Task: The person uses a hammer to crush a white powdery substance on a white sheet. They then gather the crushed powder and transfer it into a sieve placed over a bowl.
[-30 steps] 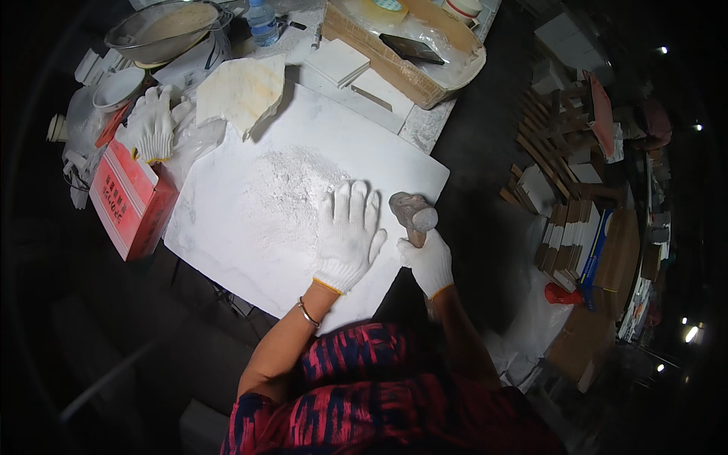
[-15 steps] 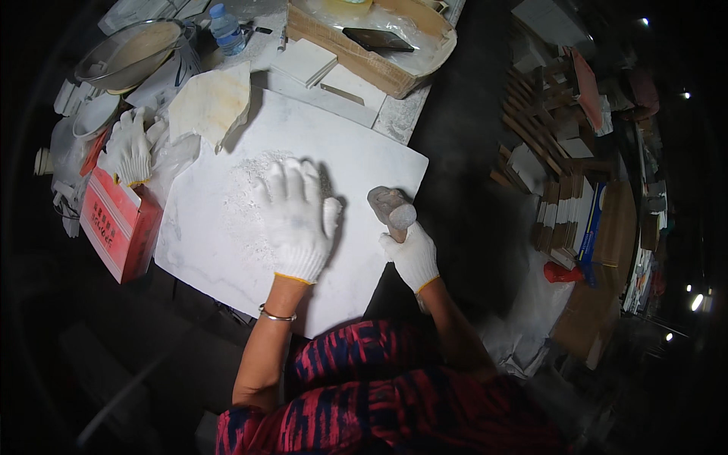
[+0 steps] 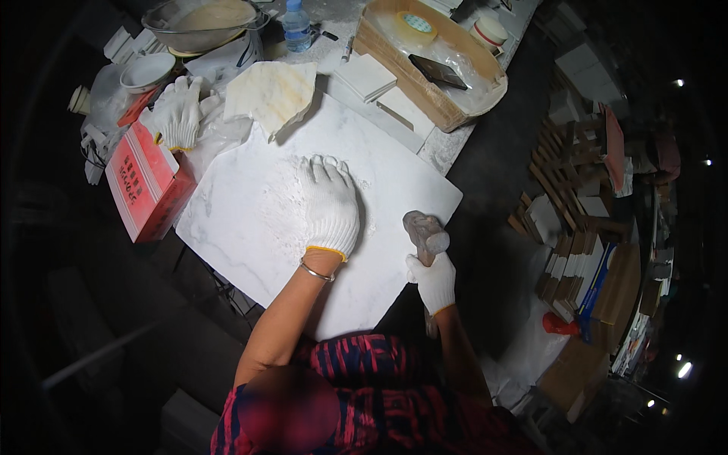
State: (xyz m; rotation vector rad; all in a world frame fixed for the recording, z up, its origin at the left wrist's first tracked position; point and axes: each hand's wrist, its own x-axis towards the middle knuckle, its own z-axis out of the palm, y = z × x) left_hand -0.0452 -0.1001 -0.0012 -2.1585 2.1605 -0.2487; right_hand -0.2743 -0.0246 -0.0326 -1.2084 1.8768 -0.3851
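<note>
My left hand [image 3: 332, 206], in a white knitted glove, lies palm down on a pale stone slab [image 3: 246, 250]. Its fingers are extended close together with the tips slightly bent, and I see nothing held; the palm's underside is hidden. White crumbs and powder [image 3: 280, 201] are scattered around it on the slab. At the slab's right edge my right hand [image 3: 435, 282], gloved too, is closed around the handle of a hammer [image 3: 426, 232]. The worn metal head points up and away from me, and the handle's end shows below the fist.
An irregular stone piece [image 3: 274, 92] rests on the slab's far edge. Left are a red box [image 3: 144, 186], spare gloves [image 3: 176, 117] and a bowl [image 3: 148, 72]. Beyond stand a water bottle [image 3: 296, 29], stacked tiles [image 3: 365, 77] and a cardboard tray [image 3: 464, 114] with tape and a phone.
The view has shifted, so the bench things appear farther right. My left hand has slid farther up the slab, its spread fingers and thumb drawn together. The right hand keeps its grip on the hammer.
</note>
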